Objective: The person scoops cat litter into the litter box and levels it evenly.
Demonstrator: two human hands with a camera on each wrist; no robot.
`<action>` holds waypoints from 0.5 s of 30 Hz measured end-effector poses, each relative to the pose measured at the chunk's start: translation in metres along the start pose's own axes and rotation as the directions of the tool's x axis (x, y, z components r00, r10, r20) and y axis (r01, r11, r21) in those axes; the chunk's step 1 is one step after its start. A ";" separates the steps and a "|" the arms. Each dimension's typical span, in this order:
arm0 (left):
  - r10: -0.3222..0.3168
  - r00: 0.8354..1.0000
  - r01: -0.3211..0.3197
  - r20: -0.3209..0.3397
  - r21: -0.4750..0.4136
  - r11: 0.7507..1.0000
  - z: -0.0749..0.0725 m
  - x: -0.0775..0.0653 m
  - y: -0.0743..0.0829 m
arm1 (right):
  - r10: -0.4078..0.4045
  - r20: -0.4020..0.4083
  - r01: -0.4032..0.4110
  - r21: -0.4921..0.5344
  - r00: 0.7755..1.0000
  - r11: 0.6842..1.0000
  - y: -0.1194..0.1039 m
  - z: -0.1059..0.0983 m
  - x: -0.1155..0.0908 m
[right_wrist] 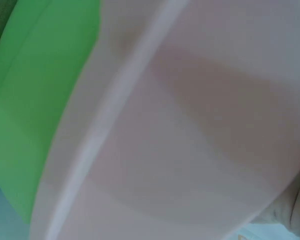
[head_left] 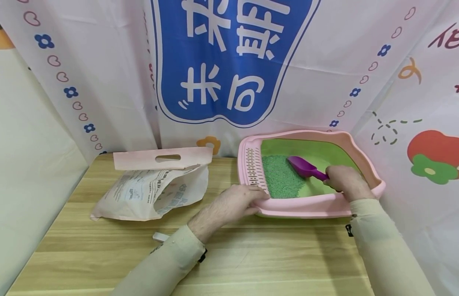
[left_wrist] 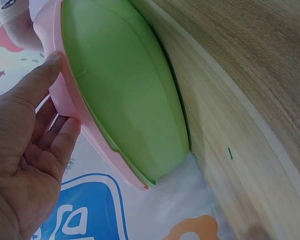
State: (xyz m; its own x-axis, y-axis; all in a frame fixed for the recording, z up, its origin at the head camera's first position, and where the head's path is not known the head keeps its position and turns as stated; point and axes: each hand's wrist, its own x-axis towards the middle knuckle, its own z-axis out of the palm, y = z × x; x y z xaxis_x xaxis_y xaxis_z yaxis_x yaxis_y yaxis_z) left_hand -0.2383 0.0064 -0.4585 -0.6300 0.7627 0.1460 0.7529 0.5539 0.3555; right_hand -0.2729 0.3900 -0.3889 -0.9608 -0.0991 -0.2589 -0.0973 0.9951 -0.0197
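Note:
A litter box with a pink rim (head_left: 303, 207) and a green tub (left_wrist: 125, 95) stands at the back right of the table, green litter granules (head_left: 282, 176) heaped in its left part. My left hand (head_left: 240, 201) holds the rim at its near left corner; the left wrist view shows the thumb and fingertips on the pink edge. Inside the box, my right hand (head_left: 345, 181) grips the handle of a purple scoop (head_left: 302, 166), whose blade lies at the granules' right edge. The right wrist view shows mostly the pink rim (right_wrist: 190, 140), with the scoop out of sight.
An open paper-like bag (head_left: 129, 197) with a cut-out handle lies on the left of the wooden table (head_left: 266, 255). A small white object (head_left: 160, 237) is partly behind my left forearm. Printed cloth (head_left: 122, 82) hangs along the back and sides.

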 end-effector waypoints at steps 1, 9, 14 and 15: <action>0.000 1.000 0.000 0.000 0.002 1.000 0.000 0.000 0.000 | 0.005 0.003 -0.005 -0.002 1.000 1.000 -0.001 0.000 0.000; -0.004 1.000 0.004 0.006 0.013 1.000 0.000 0.000 0.000 | -0.047 -0.050 0.046 -0.024 0.998 0.999 -0.006 0.002 0.003; -0.001 1.000 0.001 0.004 0.006 1.000 0.000 -0.001 0.000 | -0.090 -0.058 0.089 -0.020 0.994 0.996 -0.016 0.006 0.005; 0.000 1.000 0.000 0.004 0.003 1.000 0.000 -0.001 0.000 | -0.090 -0.058 0.089 -0.017 0.994 0.996 -0.018 0.006 0.005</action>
State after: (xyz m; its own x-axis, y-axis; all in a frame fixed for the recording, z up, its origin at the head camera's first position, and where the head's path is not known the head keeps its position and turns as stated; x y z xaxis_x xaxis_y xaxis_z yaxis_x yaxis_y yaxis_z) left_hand -0.2381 0.0058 -0.4585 -0.6293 0.7640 0.1428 0.7536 0.5548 0.3526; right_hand -0.2742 0.3718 -0.3953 -0.9616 -0.1886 -0.1996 -0.1871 0.9820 -0.0265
